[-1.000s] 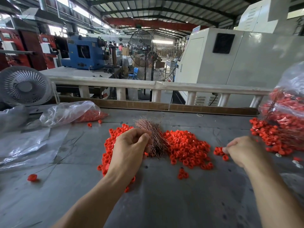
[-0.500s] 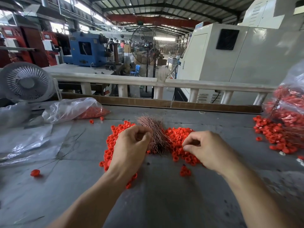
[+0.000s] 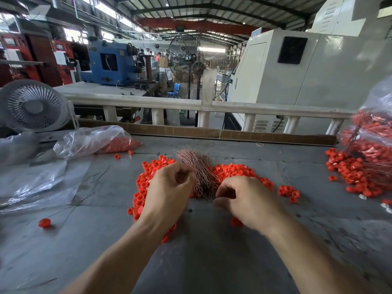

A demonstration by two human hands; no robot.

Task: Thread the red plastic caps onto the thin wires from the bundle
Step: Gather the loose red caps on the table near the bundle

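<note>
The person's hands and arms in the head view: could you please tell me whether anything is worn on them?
Nothing is worn that shows. The left hand and right hand are bare, with no gloves, rings or watch visible. Both forearms are uncovered to the frame's lower edge; no sleeve or wristband is in view.

Mid-frame on the grey bench (image 3: 212, 262), both hands meet at a bundle of thin copper wires (image 3: 196, 166) lying among red plastic caps (image 3: 233, 169). The left hand (image 3: 169, 192) is curled against the bundle's left side; the right hand (image 3: 248, 200) is curled at its near end, fingertips blurred. More caps spill from a clear bag (image 3: 373, 132) at right.
</note>
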